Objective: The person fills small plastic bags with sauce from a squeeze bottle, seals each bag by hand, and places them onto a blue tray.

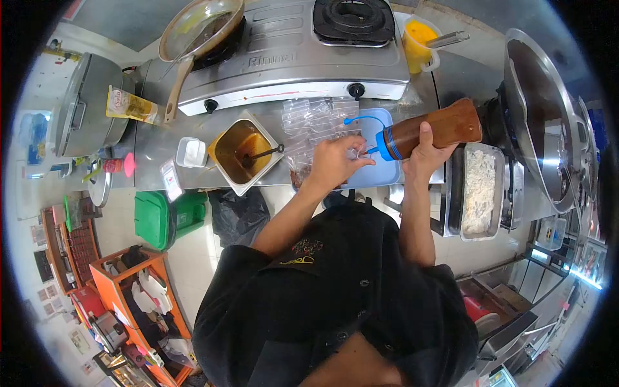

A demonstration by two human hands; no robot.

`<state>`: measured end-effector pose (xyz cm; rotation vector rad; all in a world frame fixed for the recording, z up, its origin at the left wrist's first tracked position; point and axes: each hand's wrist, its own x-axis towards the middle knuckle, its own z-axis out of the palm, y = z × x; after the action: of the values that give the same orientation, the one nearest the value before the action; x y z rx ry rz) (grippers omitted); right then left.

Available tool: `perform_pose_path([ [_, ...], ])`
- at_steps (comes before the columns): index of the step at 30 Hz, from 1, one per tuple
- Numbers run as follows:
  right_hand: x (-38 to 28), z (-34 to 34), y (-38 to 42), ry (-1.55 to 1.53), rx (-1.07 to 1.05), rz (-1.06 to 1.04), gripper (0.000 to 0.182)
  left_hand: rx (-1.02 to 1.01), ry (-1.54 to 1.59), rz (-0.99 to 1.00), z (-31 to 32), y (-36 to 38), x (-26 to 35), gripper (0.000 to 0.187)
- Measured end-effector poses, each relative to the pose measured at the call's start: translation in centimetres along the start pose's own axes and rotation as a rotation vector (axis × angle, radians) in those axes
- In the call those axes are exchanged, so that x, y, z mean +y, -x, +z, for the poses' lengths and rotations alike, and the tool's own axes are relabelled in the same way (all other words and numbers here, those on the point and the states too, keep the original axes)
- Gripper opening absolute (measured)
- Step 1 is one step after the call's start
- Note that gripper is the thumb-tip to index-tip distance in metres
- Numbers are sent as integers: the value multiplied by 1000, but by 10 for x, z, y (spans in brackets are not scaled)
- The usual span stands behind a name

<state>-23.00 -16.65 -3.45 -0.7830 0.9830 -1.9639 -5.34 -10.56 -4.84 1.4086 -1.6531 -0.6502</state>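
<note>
My right hand (427,153) is wrapped round a squeeze bottle (438,131) of brown sauce, tipped on its side with the blue nozzle toward the left. A blue stopper on a strap dangles from its cap. At the nozzle tip, my left hand (334,161) pinches a small clear plastic bag (353,153); the bag is partly hidden by the fingers. Beneath both hands lies a light blue tray (387,173). More clear plastic bags (313,122) are spread along the tray's left side, and some brown filling shows near its lower left corner.
Left of the bags stands a metal container (222,147) with brown sauce and a ladle. A gas stove (284,61) with a frying pan (222,22) is behind. To the right are a yellow jug (419,48), a tray of white flour (478,193) and a large wok (538,116).
</note>
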Motion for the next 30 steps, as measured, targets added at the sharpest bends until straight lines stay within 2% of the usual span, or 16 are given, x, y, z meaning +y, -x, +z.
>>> perform_pose_path([
  [3,4,-4,1,31,-6,12,83,2,20,-3,0,1,0,40],
  [5,3,-5,3,-14,83,162,70,-8,35,-8,1,2,3,40],
  [6,2,-8,3,-10,88,159,70,-23,139,-117,-1,2,9,38],
  [8,-1,-14,-2,-274,120,536,52,-47,251,-213,3,2,9,37],
  [9,2,-21,-6,-273,123,519,52,-18,307,-155,9,5,-1,36],
  [11,24,-48,-14,-491,100,798,53,5,375,-87,12,5,-2,37],
  [13,49,-78,-31,-608,140,796,49,-6,449,-153,9,5,8,36],
  [16,46,-90,-55,-1204,614,1378,43,-2,461,-72,8,3,10,36],
  [19,39,-88,-54,-1276,614,1456,41,22,473,-105,4,3,15,36],
  [20,48,-93,-44,-1062,423,1301,43,32,465,-108,5,3,14,36],
  [21,48,-97,-31,-1059,413,1317,43,64,426,-86,5,2,13,36],
  [23,42,-99,8,-642,-317,914,43,111,376,-74,-1,1,11,37],
  [24,11,-52,25,-152,-246,666,32,127,275,7,-5,-2,12,36],
  [25,-12,-27,25,-152,-251,675,32,137,177,84,-8,-4,14,34],
  [27,-44,-1,27,863,-849,-588,20,137,179,63,-12,-6,18,32],
  [30,-31,-2,15,784,-862,-559,17,92,307,2,-18,-7,18,26],
])
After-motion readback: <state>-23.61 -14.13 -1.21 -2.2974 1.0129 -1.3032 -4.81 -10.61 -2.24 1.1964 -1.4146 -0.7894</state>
